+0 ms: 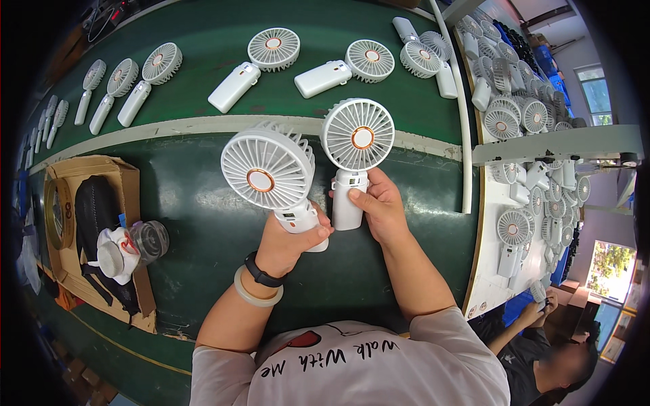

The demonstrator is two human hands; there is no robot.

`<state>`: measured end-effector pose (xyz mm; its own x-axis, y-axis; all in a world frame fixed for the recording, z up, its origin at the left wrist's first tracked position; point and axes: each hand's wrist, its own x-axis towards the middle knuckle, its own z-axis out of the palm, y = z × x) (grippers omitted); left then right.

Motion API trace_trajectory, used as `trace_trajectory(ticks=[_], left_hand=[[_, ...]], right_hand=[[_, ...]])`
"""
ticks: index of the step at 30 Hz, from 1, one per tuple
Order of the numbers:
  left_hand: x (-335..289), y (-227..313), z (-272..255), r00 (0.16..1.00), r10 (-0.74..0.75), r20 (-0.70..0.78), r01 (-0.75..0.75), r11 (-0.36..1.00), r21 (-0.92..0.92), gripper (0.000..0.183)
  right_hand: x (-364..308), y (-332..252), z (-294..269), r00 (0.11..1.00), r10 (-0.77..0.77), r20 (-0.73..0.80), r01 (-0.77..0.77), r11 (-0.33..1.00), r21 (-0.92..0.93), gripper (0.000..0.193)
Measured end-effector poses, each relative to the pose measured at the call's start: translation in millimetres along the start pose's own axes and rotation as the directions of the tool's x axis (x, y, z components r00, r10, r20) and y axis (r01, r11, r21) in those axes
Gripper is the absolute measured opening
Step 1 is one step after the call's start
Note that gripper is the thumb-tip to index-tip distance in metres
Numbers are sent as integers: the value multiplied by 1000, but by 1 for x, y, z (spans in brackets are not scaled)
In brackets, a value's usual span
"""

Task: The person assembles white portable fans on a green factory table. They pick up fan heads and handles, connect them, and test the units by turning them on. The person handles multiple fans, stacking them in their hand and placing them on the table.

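Each of my hands holds a white handheld fan above the green work surface. My left hand (296, 233) wraps round the handle of the left fan (263, 169), whose round grille with a copper-coloured ring faces up and leans left. The right fan (359, 137) stands nearly upright, its grille facing me. My right hand (382, 203) grips its handle, thumb pressed on the front just below a small dark window. The two fan heads are close side by side. A black band and a pale bangle circle my left wrist.
Beyond a pale ledge (223, 124), several white fans (273, 49) lie on a green belt (203, 40). A cardboard box (122, 176) with a black pouch and a clear jar (149, 241) is at left. Many fans crowd a white table (487, 271) at right, where another person (542, 358) works.
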<state>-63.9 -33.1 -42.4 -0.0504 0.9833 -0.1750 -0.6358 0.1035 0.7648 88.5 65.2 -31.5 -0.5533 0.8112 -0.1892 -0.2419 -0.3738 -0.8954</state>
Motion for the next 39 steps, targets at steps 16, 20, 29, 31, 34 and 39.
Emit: trace_trajectory(ticks=[16,20,29,31,34,39], left_hand=[[-5,3,-20,990,126,59,-118,986,-118,42],[-10,14,-17,988,108,113,-83,974,-212,66],[-14,25,-11,992,18,127,28,936,-351,85],[-10,23,-11,984,24,174,46,920,-388,85],[-10,24,-14,980,21,199,55,927,-370,85],[-10,21,-21,978,12,210,64,934,-351,88]], right_hand=[[0,5,16,999,-54,3,54,998,25,42],[-7,8,35,991,-120,-55,116,991,-66,37],[39,-20,34,866,-448,224,426,423,-800,42],[78,-27,27,784,-588,200,344,143,-928,38],[114,-22,24,689,-654,313,169,-274,-947,35],[123,-16,13,702,-667,250,50,-304,-951,31]])
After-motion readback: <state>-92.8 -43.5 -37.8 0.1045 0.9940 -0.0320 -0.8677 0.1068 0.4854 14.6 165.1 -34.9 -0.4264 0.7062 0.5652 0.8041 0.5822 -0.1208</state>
